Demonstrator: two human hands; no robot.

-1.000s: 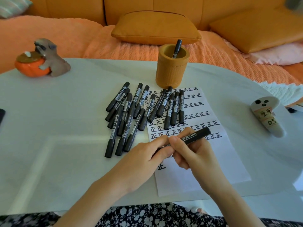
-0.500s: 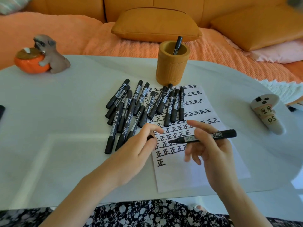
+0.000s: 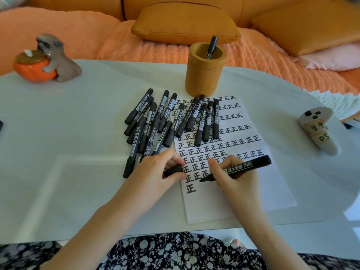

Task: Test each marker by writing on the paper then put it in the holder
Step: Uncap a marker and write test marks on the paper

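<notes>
Your right hand [image 3: 235,180] has its fingers curled round the uncapped marker [image 3: 239,168]. The tip points left, down at the paper [image 3: 263,195] among the lowest rows of written characters. Your left hand [image 3: 157,174] pinches the black cap [image 3: 173,171] between thumb and fingers at the sheet's left edge. Just beyond it, the pile of capped markers [image 3: 155,125] lies partly on the table [image 3: 78,114] and partly on the sheet. The brown holder [image 3: 202,75] stands at the paper's far edge, with one pen [image 3: 212,46] leaning inside.
</notes>
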